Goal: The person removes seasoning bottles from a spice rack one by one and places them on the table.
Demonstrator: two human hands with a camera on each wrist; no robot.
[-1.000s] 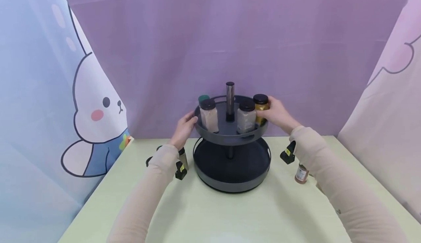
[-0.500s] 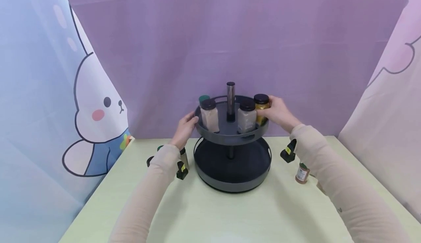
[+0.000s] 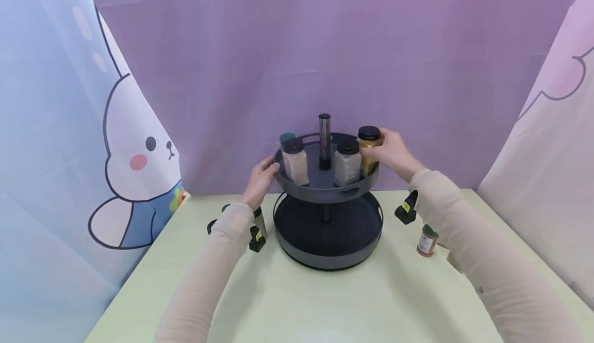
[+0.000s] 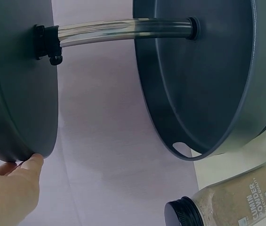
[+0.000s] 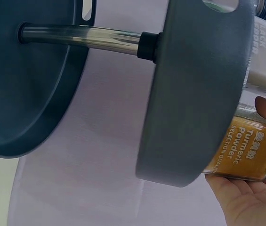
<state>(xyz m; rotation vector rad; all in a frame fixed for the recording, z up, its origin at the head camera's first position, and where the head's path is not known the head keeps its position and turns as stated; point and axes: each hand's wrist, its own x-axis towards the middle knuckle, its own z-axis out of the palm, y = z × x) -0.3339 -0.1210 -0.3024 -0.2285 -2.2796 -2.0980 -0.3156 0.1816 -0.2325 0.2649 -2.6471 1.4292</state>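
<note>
My right hand [image 3: 393,153] grips the yellow turmeric jar [image 3: 369,149] with the black lid at the right side of the upper tray [image 3: 320,194]; its label shows in the right wrist view [image 5: 245,148]. The fingers of my left hand [image 3: 260,182] hold the left rim of that tray, and in the left wrist view the hand [image 4: 17,188] touches its edge from outside. On the upper tray stand a pinkish jar [image 3: 296,165], a greyish-white jar [image 3: 347,166] and a green-lidded jar [image 3: 286,138], partly hidden. The tray's central post [image 3: 325,142] rises between them.
Below is the lower tray [image 3: 327,260], with no jars in it. A cumin jar [image 4: 241,195] and other jars stand left of it, partly behind my left wrist. A small green-lidded jar [image 3: 426,242] stands at right beside a packet-like item [image 3: 454,262]. A purple curtain [image 3: 417,75] hangs behind.
My right hand and the turmeric jar have risen slightly above their earlier height. My left hand stays on the upper tray's rim.
</note>
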